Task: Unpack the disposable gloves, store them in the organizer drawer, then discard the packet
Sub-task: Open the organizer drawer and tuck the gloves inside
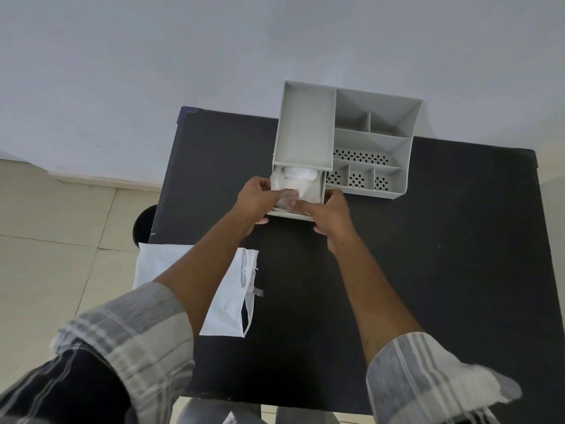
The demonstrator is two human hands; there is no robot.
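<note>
A grey desk organizer stands at the back of the black table. Its drawer is pulled out toward me and holds crumpled clear disposable gloves. My left hand reaches into the drawer from the left, its fingers closed on the gloves. At the drawer's front right corner, my right hand also has fingertips on the gloves. The white packet lies flat at the table's left edge, partly hidden under my left forearm.
A dark round bin stands on the tiled floor just left of the table. The organizer's right side has several open compartments, some with perforated floors. A pale wall rises behind the table.
</note>
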